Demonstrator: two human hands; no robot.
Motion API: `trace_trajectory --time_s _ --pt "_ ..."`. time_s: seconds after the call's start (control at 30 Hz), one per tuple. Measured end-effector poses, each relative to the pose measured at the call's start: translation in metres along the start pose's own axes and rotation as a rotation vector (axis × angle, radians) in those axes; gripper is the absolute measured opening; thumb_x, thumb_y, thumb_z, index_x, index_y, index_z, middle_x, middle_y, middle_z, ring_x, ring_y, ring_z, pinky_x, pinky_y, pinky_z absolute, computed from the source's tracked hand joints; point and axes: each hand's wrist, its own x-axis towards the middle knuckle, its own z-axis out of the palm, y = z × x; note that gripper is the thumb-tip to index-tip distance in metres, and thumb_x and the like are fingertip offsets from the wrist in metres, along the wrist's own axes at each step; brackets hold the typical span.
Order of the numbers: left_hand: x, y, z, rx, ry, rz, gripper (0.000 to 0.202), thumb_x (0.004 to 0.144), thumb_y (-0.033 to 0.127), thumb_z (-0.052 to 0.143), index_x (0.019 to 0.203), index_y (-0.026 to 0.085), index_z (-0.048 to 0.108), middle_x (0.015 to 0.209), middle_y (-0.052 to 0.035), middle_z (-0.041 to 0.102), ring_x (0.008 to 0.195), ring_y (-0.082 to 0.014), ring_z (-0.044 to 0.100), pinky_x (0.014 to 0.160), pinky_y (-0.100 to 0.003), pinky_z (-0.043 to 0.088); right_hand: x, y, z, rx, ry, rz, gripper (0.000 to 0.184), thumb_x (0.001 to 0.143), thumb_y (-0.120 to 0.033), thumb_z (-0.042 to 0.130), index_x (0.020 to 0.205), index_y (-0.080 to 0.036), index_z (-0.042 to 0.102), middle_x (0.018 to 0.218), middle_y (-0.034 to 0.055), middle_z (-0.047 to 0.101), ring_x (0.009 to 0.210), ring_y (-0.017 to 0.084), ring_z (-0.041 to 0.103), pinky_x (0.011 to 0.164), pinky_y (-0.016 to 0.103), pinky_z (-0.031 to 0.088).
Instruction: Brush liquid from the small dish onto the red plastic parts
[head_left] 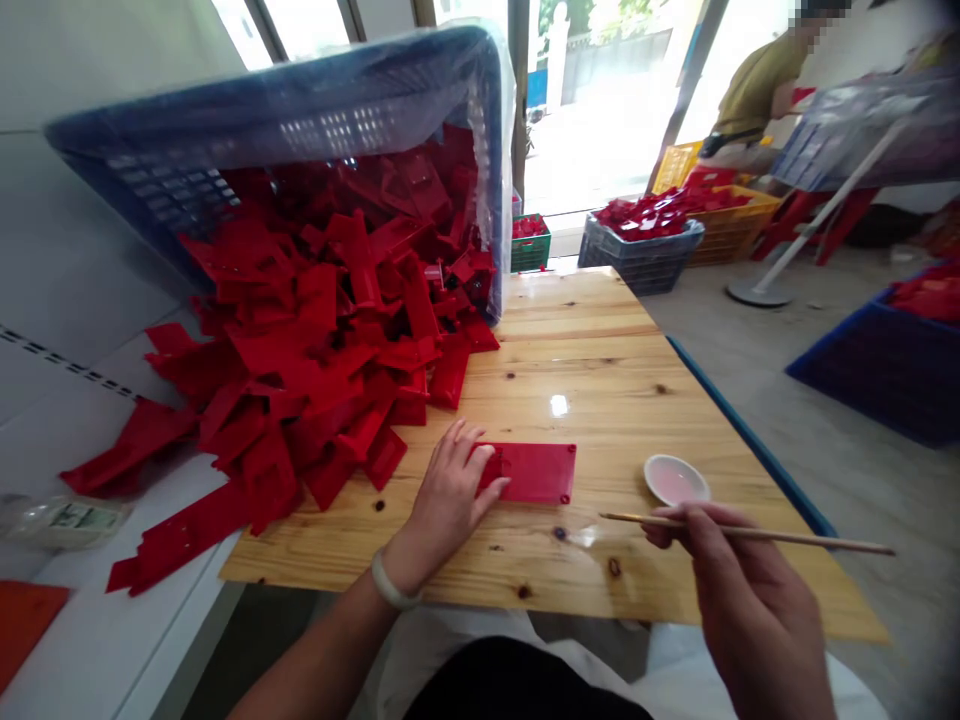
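A flat red plastic panel (541, 473) lies on the wooden table, small round holes showing at its right corners. My left hand (452, 480) grips its left end, fingers over the far edge and thumb at the near one, covering that end. In my right hand (739, 575) a thin wooden paintbrush (799, 541) is pinched, its tip pointing left above the table, apart from the panel. Just beyond that hand stands a small white dish (676, 480) with pale pinkish liquid in it. A big heap of similar red plastic parts (315, 350) spreads to the left.
A tipped blue crate (300, 95), lined with clear plastic, spills the heap onto the wooden table (600, 370). Beyond are a grey-blue crate (637, 255) and a dark blue crate (885, 365) of red parts. A person (757, 95) works at the back right.
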Motion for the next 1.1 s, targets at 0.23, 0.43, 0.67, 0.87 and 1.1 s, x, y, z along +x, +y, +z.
trace_trajectory --time_s 0.23,0.43,0.67,0.87,1.1 --pt "0.039 -0.007 -0.015 -0.079 -0.455 0.132 0.093 0.068 0.051 0.105 0.146 0.017 0.068 0.154 -0.0253 0.068 0.147 -0.0441 0.062 0.125 -0.058 0.047 -0.003 -0.008 -0.009 0.061 0.024 -0.026 0.033 0.098 -0.054 0.083 0.105 -0.023 0.079 0.094 0.0031 0.083 0.083 0.017 0.078 0.084 0.025 0.063" --pt "0.034 -0.016 -0.027 -0.254 -0.509 0.022 0.056 0.104 0.038 0.073 0.157 0.023 0.064 0.131 -0.0133 0.082 0.120 -0.0308 0.078 0.107 -0.040 0.059 -0.007 -0.006 -0.014 0.112 0.042 -0.028 0.029 0.100 -0.050 0.082 0.107 -0.023 0.078 0.097 0.0040 0.082 0.087 0.019 0.078 0.085 0.030 0.064" --pt "0.011 0.031 -0.011 -1.412 -0.441 -0.684 0.079 0.100 0.083 0.054 0.122 0.012 0.078 0.124 -0.0233 0.082 0.099 -0.0323 0.082 0.090 -0.042 0.066 -0.013 -0.019 -0.001 0.127 -0.029 -0.102 0.019 0.105 -0.044 0.077 0.110 -0.025 0.079 0.100 0.0032 0.083 0.086 0.018 0.079 0.083 0.028 0.066" --pt "-0.008 0.062 -0.005 -1.680 -0.464 -0.661 0.083 0.099 0.087 0.053 0.126 0.013 0.080 0.134 -0.0225 0.079 0.107 -0.0318 0.080 0.097 -0.044 0.066 -0.015 -0.043 0.007 0.027 -0.105 -0.232 0.014 0.109 -0.036 0.071 0.108 -0.025 0.080 0.099 0.0033 0.084 0.084 0.019 0.083 0.077 0.028 0.069" --pt "-0.021 0.073 -0.010 -1.395 -0.350 -0.650 0.086 0.098 0.090 0.052 0.136 0.016 0.077 0.131 -0.0161 0.082 0.119 -0.0326 0.078 0.109 -0.045 0.060 -0.014 -0.049 0.011 -0.111 -0.238 -0.410 0.014 0.110 -0.025 0.066 0.116 -0.026 0.079 0.106 0.0052 0.084 0.098 0.022 0.082 0.088 0.032 0.068"
